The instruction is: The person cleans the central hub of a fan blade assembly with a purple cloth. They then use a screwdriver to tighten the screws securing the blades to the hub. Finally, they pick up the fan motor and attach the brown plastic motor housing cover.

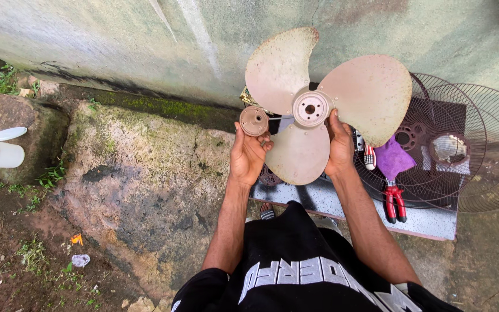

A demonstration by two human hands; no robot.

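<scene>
The 3-blade fan propeller point(319, 104) was already off, held up by the right hand point(340, 147) gripping near its hub; the left hand point(248, 155) pinched the round cap point(254, 121); both wire guards point(457, 150) lay apart, so reassembly looked undone.

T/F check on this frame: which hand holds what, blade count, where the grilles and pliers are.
1. The right hand holds the fan blade near its hub. True.
2. The fan blade has four vanes. False: three.
3. The left hand holds a small round cap. True.
4. The wire fan grilles lie left of the person. False: they lie to the right, by the wall.
5. The red-handled pliers are in the left hand. False: they lie on the slab, under a purple cloth.
</scene>
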